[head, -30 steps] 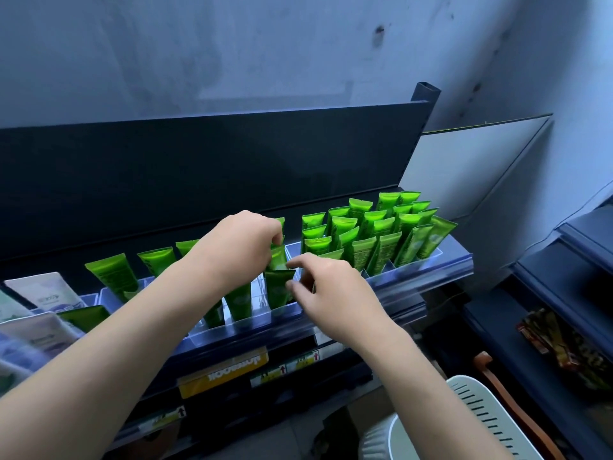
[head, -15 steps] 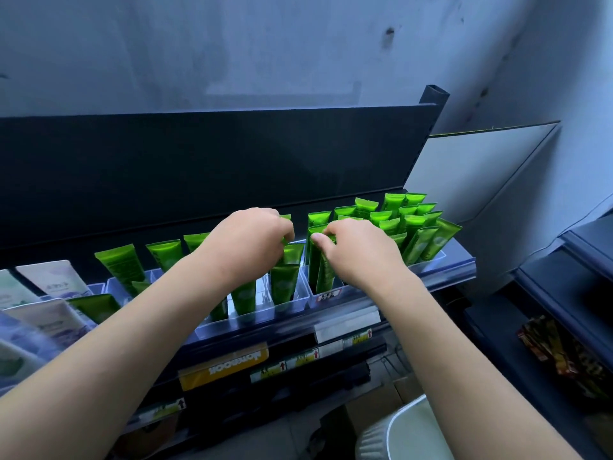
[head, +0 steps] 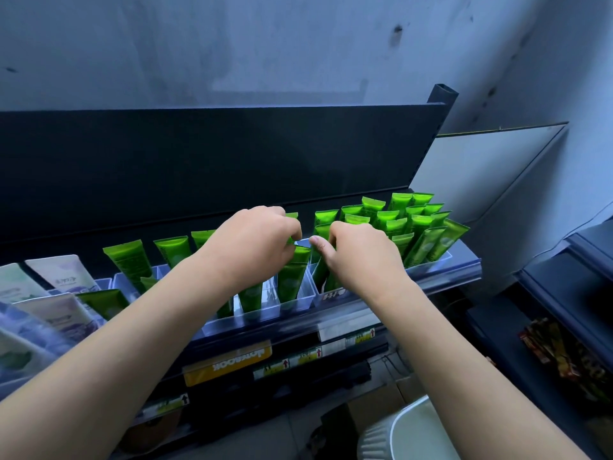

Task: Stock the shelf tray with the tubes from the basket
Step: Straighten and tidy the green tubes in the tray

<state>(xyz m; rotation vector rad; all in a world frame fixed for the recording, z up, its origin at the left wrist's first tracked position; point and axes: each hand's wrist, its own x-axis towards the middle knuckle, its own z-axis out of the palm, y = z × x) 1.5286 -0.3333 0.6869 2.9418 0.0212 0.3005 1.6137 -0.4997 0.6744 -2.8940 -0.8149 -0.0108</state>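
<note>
Several bright green tubes (head: 418, 227) stand upright in a clear divided shelf tray (head: 295, 302). My left hand (head: 252, 247) hovers over the middle compartments, its fingers curled round the top of a green tube (head: 292, 275) standing there. My right hand (head: 361, 257) is just to its right, fingers curled on the tops of green tubes (head: 320, 270) in the neighbouring compartment, thumb pointing left. The white basket (head: 408, 436) sits low at the bottom right, its inside hidden.
Pale pouches (head: 59, 280) fill the tray's left end. A dark back panel (head: 215, 154) rises behind the shelf. Price labels (head: 232, 360) line the shelf edge. Another dark rack with colourful packets (head: 564, 356) stands on the right.
My right hand moved up from the tray's front edge to the tube tops right of centre. My left hand stayed on the middle tubes. The camera view shifted slightly upward.
</note>
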